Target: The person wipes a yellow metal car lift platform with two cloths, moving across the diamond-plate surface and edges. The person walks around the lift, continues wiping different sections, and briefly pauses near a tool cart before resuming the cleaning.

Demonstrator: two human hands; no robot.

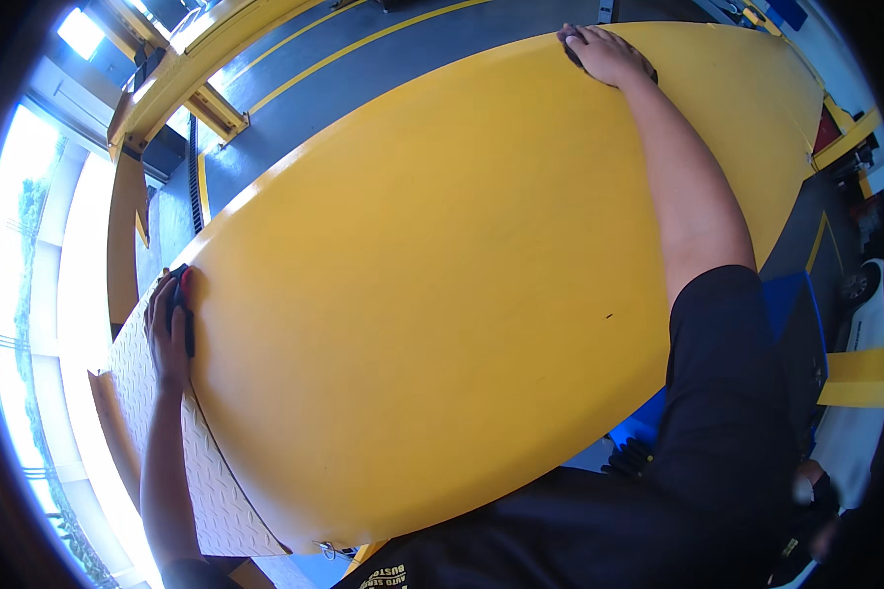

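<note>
A broad, smooth yellow platform [413,285] stretches in front of me, with two small dark marks near its middle right. My left hand [170,339] is at its left edge, fingers curled round a black-and-red object [185,282] whose kind I cannot make out. Next to that hand runs a pale strip of tread plate [224,481]. My right arm reaches to the far edge. There my right hand [607,56] rests on the surface, its fingers over a dark pad [570,47], mostly covered by the hand.
A yellow lift frame [182,74] rises at the far left, over a dark floor with yellow lines [363,44]. Bright windows [29,294] line the left. To the right are a blue panel [786,309], a white car [864,304] and part of another person [810,491].
</note>
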